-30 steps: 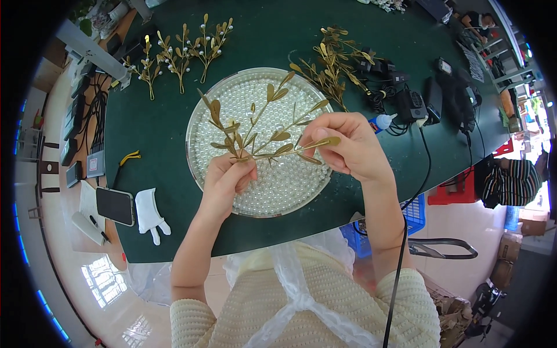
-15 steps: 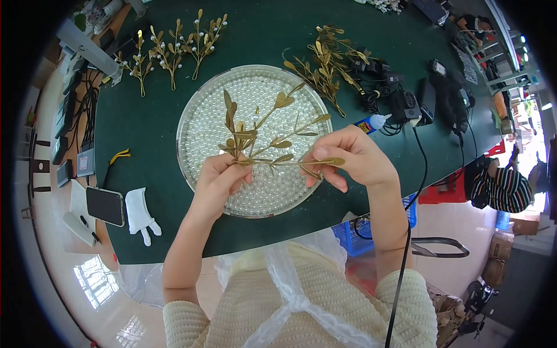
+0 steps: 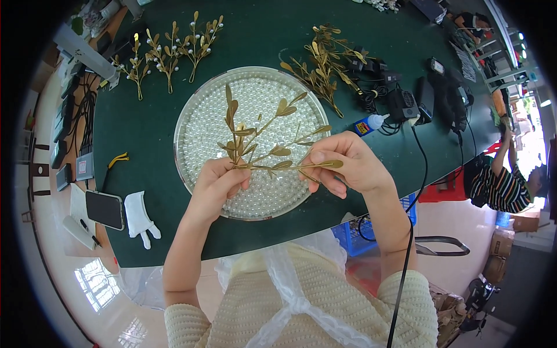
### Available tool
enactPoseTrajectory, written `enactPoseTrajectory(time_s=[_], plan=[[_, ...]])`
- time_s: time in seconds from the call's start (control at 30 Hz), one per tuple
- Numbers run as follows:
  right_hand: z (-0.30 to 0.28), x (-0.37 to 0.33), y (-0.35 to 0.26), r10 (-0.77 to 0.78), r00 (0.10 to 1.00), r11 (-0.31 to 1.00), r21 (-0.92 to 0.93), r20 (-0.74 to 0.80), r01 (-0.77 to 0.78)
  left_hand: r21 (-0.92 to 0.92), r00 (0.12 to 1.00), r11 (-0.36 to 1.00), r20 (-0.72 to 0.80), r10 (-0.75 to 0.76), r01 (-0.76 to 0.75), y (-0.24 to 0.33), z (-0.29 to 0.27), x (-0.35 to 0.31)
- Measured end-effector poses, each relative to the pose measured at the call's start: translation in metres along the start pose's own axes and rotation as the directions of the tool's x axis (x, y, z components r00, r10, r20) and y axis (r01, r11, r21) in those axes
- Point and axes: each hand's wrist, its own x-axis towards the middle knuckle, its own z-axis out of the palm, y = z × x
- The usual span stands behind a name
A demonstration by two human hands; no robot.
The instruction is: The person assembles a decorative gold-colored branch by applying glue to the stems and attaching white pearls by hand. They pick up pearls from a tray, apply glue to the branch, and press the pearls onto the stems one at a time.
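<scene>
Over pearl tray [image 3: 177, 142] | gold sprig [image 3: 280, 151] fans from left grip [image 3: 213, 184], base pinched | right grip [image 3: 354, 162] pinches side stem [image 3: 282, 165] (apparently)

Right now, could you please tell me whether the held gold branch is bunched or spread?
Spread: the gold branch fans out from the left hand, which pinches its base; the right hand touches the lowest sprig.

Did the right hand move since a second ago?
Yes, a little: against the round tray, the right hand has shifted toward the tray's near side.
</scene>
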Motion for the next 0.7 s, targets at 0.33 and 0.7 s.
enactPoseTrajectory(time_s=[0.33, 0.7], plan=[[0.009, -0.016, -0.01, -0.114, 0.967, 0.974, -0.215, -0.226, 0.064, -0.068, 0.998, 0.997, 0.044, -0.038, 0.041, 0.001, -0.004, 0.001], [-0.087, -0.034, 0.064, -0.699, 0.275, 0.674, -0.737, -0.66, -0.055, -0.399, 0.997, 0.915, 0.063, -0.042, 0.064, 0.002, -0.011, 0.005]])
